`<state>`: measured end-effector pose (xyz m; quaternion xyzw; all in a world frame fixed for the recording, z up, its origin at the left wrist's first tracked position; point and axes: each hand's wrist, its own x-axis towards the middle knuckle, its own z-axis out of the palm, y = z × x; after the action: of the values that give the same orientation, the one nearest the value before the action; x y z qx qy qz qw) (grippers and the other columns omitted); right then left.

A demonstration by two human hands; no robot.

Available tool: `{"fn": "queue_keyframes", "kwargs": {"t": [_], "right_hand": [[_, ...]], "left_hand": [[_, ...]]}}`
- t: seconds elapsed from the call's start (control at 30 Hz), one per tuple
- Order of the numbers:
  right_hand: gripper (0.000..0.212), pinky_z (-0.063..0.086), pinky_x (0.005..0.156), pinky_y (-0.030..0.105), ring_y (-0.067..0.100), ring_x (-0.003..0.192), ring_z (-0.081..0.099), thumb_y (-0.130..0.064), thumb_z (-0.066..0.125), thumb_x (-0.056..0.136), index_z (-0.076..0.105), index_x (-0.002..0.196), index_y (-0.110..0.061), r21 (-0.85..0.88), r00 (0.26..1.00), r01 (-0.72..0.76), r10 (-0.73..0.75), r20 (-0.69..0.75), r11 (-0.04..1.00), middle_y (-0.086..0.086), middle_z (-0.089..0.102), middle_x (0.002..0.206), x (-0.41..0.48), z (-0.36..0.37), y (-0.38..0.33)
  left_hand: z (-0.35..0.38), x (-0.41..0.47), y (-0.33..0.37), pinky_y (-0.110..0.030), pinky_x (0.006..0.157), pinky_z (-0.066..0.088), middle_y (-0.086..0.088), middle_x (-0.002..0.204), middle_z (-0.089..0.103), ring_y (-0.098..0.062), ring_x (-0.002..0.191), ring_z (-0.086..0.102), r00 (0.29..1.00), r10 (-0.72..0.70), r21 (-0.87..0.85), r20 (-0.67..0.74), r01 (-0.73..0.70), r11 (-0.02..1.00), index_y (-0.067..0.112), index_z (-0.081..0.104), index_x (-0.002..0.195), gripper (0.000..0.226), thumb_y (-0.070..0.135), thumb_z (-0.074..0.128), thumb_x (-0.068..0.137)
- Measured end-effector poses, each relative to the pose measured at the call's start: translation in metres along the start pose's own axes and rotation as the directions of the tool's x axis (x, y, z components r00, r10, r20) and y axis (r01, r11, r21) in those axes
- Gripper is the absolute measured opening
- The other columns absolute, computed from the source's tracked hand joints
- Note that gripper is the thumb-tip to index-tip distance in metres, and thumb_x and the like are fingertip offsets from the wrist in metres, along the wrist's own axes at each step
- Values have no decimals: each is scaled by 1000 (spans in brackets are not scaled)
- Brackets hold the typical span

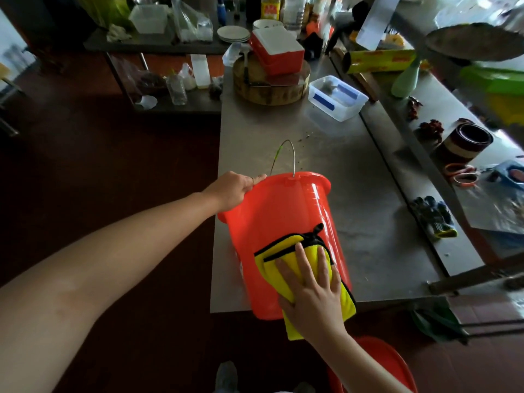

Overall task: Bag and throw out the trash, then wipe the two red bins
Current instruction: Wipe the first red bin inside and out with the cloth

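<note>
Two red bins are showing in the head view; one red bin point(283, 211) is lying tipped at the near left corner of the steel bench point(354, 194), its mouth pointing away from the person and its base jutting past the near edge; its wire handle point(287, 154) is standing up over the rim; the second red bin point(377, 353) is sitting lower down, beside the right forearm, only partly in frame. The left grip point(235, 188) is curling round the tipped bin's rim on its left side, holding it steady; the right grip point(312, 293) is lying wide and flat, fingers straight, pressing a folded yellow cloth point(285, 245) with black edging against the bin's outer wall near the base. Farther along the bench a clear plastic box point(337, 97) is sitting just beside a round wooden chopping block point(269, 89), which is carrying a red-and-white box point(276, 49); dark gloves point(433, 217) are lying at the right.
</note>
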<state>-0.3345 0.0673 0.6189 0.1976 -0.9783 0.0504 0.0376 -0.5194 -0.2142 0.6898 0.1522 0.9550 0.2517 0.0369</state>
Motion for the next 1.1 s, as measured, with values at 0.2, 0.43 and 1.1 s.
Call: {"fn": "queue_keyframes", "kwargs": {"t": [0.2,0.43,1.1], "right_hand": [[73,22,114,68,45,154,3,-67,45,89,10,152,-58,90,995,-77,71,73,993,-9,-10,170,66,-15,1],[68,19,116,68,41,154,-3,-62,49,92,20,153,-56,164,993,-54,35,116,985,-11,-8,169,160,-34,4],[73,25,114,70,44,154,-1,-67,48,86,27,154,-49,89,998,-67,65,16,994,-3,-1,171,15,-6,-18]], "left_hand": [[-2,-3,-8,-36,105,48,-10,132,66,-22,122,63,1000,-7,1,6,7,1000,21,49,147,52,0,49,100],[-3,-15,-19,-24,104,45,-10,137,62,-21,124,60,999,-16,-9,-34,16,1000,24,48,148,57,-1,53,97],[-2,21,54,-39,123,22,-13,159,36,-27,148,31,939,282,369,-195,-196,908,8,40,153,50,11,49,103]]}}
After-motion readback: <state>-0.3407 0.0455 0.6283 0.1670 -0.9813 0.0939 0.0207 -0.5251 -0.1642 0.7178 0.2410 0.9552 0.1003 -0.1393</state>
